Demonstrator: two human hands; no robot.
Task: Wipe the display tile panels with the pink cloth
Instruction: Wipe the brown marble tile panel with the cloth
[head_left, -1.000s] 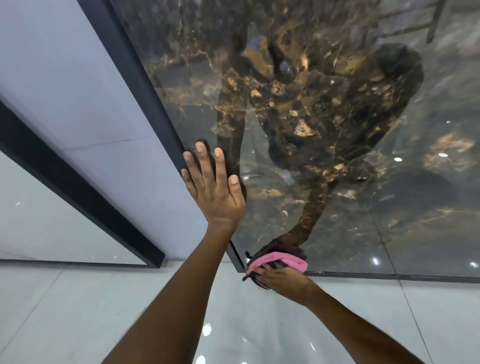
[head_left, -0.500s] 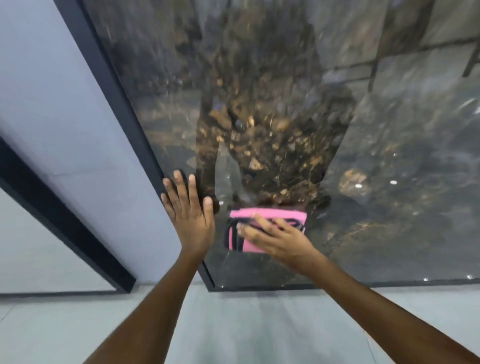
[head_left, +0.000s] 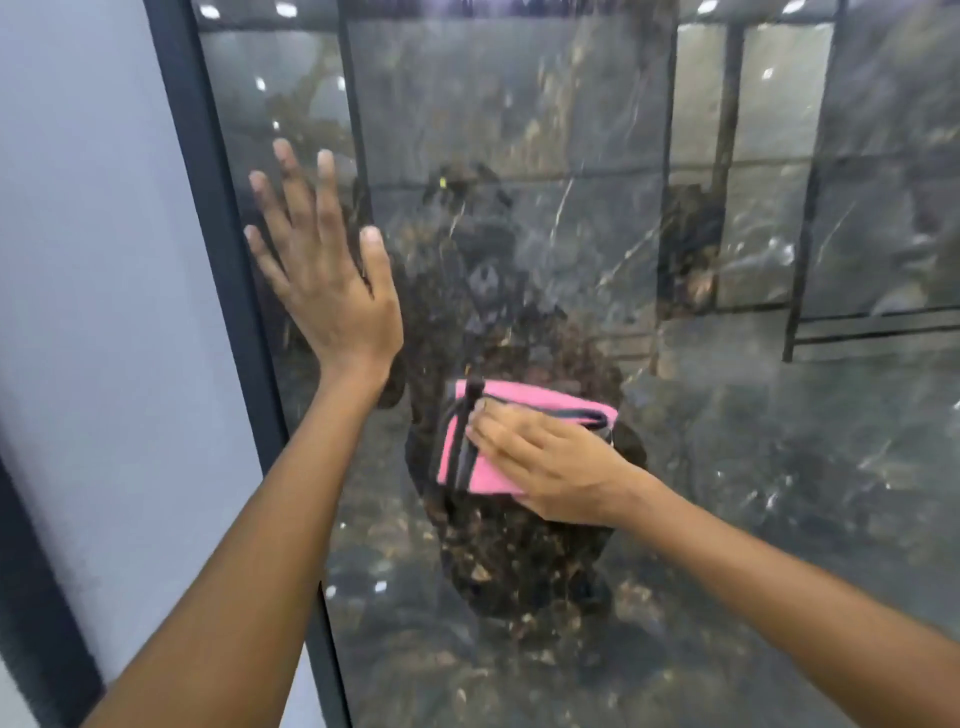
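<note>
Left hand (head_left: 332, 291) splayed on panel (head_left: 727, 467) — right hand (head_left: 550, 462) flat on pink cloth (head_left: 530, 410)

- The dark tile panel (head_left: 727, 467) is bare to the right of and below the pink cloth (head_left: 483, 470).
- On the left, the left hand (head_left: 332, 291) and the black frame (head_left: 218, 260) stand in the way.

Honestly there's no readable text, label, brand, number or sign anywhere in this shot, not on the glossy dark tile panel (head_left: 675, 467), not on the pink cloth (head_left: 519, 410), and not on the dark frame (head_left: 218, 260) or pale wall beside it.
</note>
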